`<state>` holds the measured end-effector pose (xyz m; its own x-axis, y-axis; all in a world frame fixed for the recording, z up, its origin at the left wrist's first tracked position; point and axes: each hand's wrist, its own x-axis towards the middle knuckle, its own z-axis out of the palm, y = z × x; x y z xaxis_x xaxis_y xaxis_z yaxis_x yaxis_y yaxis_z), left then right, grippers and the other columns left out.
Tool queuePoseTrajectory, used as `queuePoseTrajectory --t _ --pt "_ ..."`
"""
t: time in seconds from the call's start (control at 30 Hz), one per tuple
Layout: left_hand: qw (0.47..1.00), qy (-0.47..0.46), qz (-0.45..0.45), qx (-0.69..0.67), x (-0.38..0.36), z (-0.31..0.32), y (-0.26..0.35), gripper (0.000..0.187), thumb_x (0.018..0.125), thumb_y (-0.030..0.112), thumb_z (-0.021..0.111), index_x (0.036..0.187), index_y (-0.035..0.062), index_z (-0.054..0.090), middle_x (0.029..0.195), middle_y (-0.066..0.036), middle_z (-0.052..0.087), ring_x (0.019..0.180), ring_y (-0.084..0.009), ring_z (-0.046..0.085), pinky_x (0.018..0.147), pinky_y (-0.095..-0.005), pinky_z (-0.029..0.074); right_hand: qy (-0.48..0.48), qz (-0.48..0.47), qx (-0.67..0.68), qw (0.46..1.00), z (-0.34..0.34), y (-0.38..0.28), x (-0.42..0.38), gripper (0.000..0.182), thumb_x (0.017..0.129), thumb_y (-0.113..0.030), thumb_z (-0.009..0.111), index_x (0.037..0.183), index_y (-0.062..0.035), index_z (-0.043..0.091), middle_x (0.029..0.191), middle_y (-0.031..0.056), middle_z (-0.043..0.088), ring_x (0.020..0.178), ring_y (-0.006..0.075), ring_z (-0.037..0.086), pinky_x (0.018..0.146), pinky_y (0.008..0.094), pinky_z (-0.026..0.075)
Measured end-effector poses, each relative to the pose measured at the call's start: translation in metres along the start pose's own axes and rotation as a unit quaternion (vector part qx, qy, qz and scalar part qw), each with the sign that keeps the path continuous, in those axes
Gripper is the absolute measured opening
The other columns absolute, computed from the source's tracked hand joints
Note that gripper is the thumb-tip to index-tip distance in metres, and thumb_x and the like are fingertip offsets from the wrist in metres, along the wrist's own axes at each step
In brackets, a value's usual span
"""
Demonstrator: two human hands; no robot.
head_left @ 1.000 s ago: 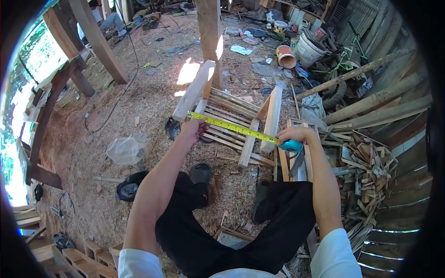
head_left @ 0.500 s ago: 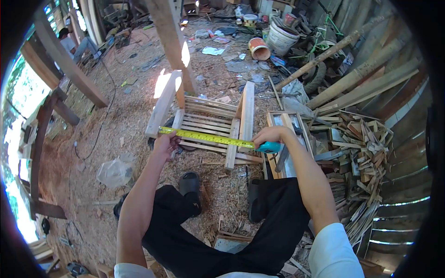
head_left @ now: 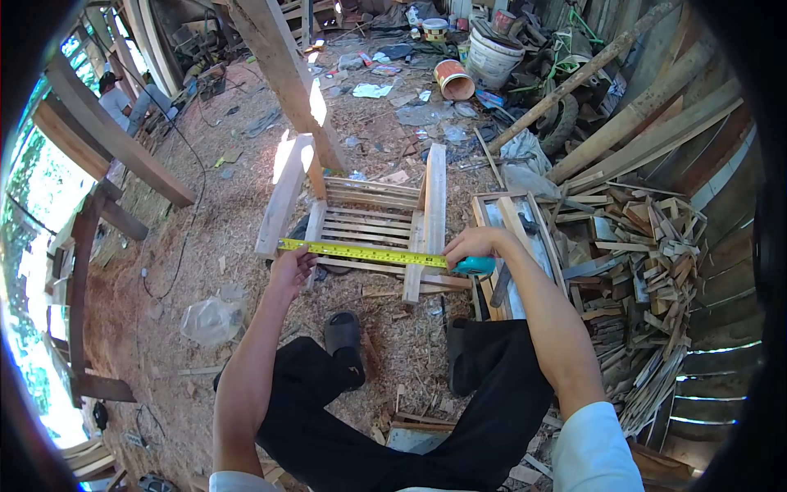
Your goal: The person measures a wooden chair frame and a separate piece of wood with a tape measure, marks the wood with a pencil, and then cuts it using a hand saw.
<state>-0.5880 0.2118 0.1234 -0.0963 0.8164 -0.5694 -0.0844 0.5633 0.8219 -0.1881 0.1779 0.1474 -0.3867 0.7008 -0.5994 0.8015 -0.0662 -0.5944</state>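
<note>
A yellow tape measure [head_left: 365,253] is stretched across the front of a slatted wooden chair [head_left: 366,225], from one armrest to the other. My left hand [head_left: 293,268] pinches the blade near its left end, beside the front of the left armrest [head_left: 284,197]. At the other end my right hand [head_left: 474,245] grips the tape by its teal case [head_left: 475,266], just right of the right armrest [head_left: 435,201]. The blade lies roughly level, dipping slightly to the right. Part of the case is hidden under my right fingers.
A wooden frame [head_left: 537,238] lies right of the chair, beside a heap of wood offcuts [head_left: 635,271]. Behind the chair rises a slanted post [head_left: 287,82]. Buckets [head_left: 494,61] stand farther back. A clear plastic bag [head_left: 211,321] lies at left. Another person [head_left: 115,102] sits far left.
The view has shifted slightly. My left hand has turned a little on the blade, its fingers now lying under the yellow strip. My right hand keeps its hold on the case.
</note>
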Motion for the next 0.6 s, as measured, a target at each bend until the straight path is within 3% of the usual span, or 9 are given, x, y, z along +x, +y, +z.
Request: queuePoseTrajectory --t 0.23,0.3,0.6 --pt "1.000 -0.015 0.001 0.012 0.002 -0.002 0.000 0.022 0.090 0.027 0.062 0.102 0.0093 0.062 0.088 -0.002 0.069 0.079 -0.0103 0.063 0.071 -0.0262 0.044 -0.012 0.025 -0.004 1.000 -0.007 -0.017 -0.013 0.043 0.066 -0.046 0.066 0.095 -0.0150 0.074 0.100 0.0100 0.068 0.087 0.0219 0.062 0.075 0.0355 0.049" --pt "1.000 -0.016 0.004 0.012 0.001 -0.003 0.001 0.022 0.090 0.027 0.061 0.102 0.0093 0.062 0.088 -0.002 0.069 0.079 -0.0101 0.063 0.071 -0.0260 0.044 -0.037 0.041 -0.007 0.998 -0.008 -0.017 -0.008 0.053 0.066 -0.042 0.070 0.114 -0.0188 0.069 0.109 0.0083 0.068 0.096 0.0200 0.062 0.082 0.0311 0.048" --pt "1.000 -0.007 0.005 0.016 -0.001 0.000 0.002 0.021 0.092 0.025 0.060 0.104 0.0089 0.060 0.090 -0.003 0.069 0.078 -0.0105 0.063 0.069 -0.0265 0.047 0.000 0.041 0.022 0.999 -0.002 -0.012 -0.009 0.050 0.066 -0.041 0.070 0.111 -0.0168 0.070 0.108 0.0082 0.067 0.095 0.0207 0.060 0.082 0.0340 0.047"
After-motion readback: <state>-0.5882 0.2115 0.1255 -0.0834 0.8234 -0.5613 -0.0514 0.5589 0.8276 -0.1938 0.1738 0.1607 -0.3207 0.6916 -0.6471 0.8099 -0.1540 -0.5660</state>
